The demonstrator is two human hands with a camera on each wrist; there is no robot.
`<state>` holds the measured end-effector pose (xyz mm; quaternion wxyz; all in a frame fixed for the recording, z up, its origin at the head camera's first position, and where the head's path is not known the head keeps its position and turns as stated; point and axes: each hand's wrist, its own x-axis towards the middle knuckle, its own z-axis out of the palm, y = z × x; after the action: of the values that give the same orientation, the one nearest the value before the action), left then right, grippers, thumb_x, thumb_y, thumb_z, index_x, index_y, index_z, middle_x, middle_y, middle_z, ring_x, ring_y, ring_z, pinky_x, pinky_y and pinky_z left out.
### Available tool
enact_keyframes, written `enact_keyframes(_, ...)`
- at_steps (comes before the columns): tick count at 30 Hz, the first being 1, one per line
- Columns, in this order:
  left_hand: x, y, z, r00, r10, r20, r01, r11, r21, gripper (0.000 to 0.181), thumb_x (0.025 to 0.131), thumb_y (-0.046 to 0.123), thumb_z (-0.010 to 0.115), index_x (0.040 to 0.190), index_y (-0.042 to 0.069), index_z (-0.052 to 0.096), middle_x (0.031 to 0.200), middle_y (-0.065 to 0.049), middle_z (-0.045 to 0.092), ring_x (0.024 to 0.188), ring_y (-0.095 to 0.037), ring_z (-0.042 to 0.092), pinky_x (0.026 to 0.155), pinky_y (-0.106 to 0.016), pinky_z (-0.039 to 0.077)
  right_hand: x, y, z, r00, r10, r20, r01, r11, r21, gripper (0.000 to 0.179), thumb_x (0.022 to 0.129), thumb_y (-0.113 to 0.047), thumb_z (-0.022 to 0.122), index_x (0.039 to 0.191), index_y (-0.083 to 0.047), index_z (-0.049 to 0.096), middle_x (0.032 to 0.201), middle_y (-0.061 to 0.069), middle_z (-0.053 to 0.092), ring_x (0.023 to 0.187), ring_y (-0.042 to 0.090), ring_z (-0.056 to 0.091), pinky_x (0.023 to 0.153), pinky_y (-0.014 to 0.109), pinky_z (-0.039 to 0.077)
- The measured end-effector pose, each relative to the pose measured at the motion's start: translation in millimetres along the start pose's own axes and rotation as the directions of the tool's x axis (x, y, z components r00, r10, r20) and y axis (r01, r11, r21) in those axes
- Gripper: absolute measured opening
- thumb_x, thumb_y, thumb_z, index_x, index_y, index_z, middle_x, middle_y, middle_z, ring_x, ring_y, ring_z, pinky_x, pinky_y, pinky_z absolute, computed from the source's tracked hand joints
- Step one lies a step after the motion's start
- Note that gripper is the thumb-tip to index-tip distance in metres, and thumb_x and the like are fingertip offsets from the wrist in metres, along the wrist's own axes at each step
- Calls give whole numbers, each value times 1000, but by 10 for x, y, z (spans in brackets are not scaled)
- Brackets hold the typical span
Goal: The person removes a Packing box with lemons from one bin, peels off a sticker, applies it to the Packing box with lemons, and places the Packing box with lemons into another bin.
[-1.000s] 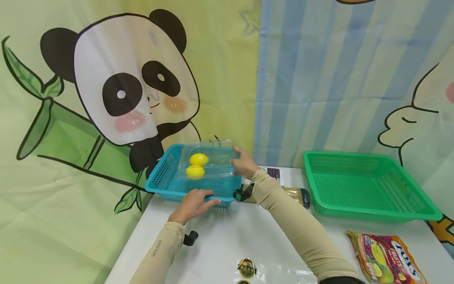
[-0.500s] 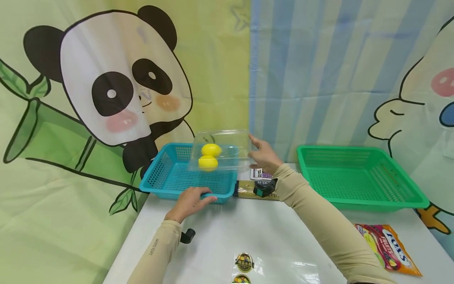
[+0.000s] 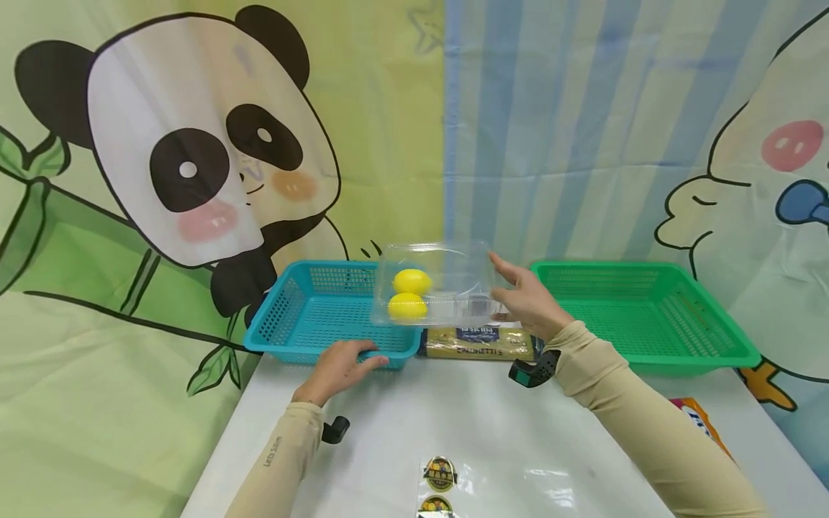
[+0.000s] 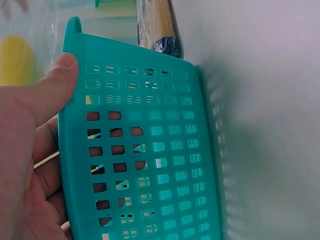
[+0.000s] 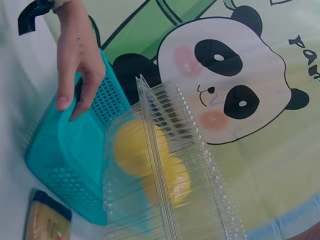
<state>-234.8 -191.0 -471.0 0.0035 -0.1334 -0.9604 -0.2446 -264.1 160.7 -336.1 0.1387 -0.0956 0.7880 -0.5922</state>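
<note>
A clear plastic clamshell box (image 3: 456, 277) with two yellow lemons (image 3: 411, 282) at its left end hangs over the right side of the blue plastic basket (image 3: 272, 320). My right hand (image 3: 529, 298) grips the box by its right end, thumb and fingers on either side. At the basket's front rim is my left hand (image 3: 338, 370). The left wrist view shows its thumb (image 4: 55, 82) on one side of the basket wall (image 4: 135, 47) and its fingers on the other. Through the ribbed plastic (image 5: 160, 175) in the right wrist view, the lemons look blurred.
A spaghetti pack (image 3: 479, 344) lies right of the blue basket, partly behind the right hand. Farther right stands a green basket (image 3: 648, 360). A Fox's sweets bag (image 3: 702, 424) is mostly behind the right sleeve. Clear film with round stickers (image 3: 440, 473) lies at the table's front.
The clamshell box with the lemons has moved rightward in my right hand, out from over the middle of the blue basket. My left hand keeps its hold on the rim. The view has turned right.
</note>
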Motion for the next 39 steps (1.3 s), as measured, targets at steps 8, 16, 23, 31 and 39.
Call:
enact_keyframes(8,0,-11,-1,1000,-1,-5,1,1000,18,51,93,52,67,124,12,73,119,-5,74,115,-31,67,95,-51,54,-404,203,-208,1000,-20,3,19,1000,16,75,105,-1,42,163,-34,8,171,10,-6,154,46,11,85,44,56)
enact_keyframes(16,6,-28,18,1000,0,-5,0,1000,23,49,93,51,67,122,13,73,118,-6,74,113,-31,68,93,-51,55,-729,475,-313,1000,19,-24,-19,1000,-10,74,105,-3,44,164,-28,6,171,12,-4,152,51,4,85,45,60)
enact_keyframes(23,13,-13,3,1000,-3,-5,3,1000,-4,49,94,51,68,122,11,73,120,-7,74,115,-32,67,95,-52,54,-912,725,-261,998,48,-42,-45,996,83,74,106,-1,44,164,-25,5,171,13,-8,151,54,6,94,50,57)
enact_keyframes(31,26,-15,-5,1000,9,-2,-9,1000,0,50,94,50,68,122,8,74,119,-12,74,113,-33,68,95,-53,54,-1072,990,-133,995,76,-63,-68,989,129,73,106,0,43,164,-23,6,170,15,-8,150,54,12,89,52,58)
enact_keyframes(39,20,-17,-7,1000,5,-4,-5,1000,4,52,94,50,67,123,8,73,120,-12,74,115,-34,67,96,-53,54,-1218,1176,-5,991,114,-72,-101,982,158,73,105,3,43,164,-22,9,170,13,-9,150,55,7,87,49,59)
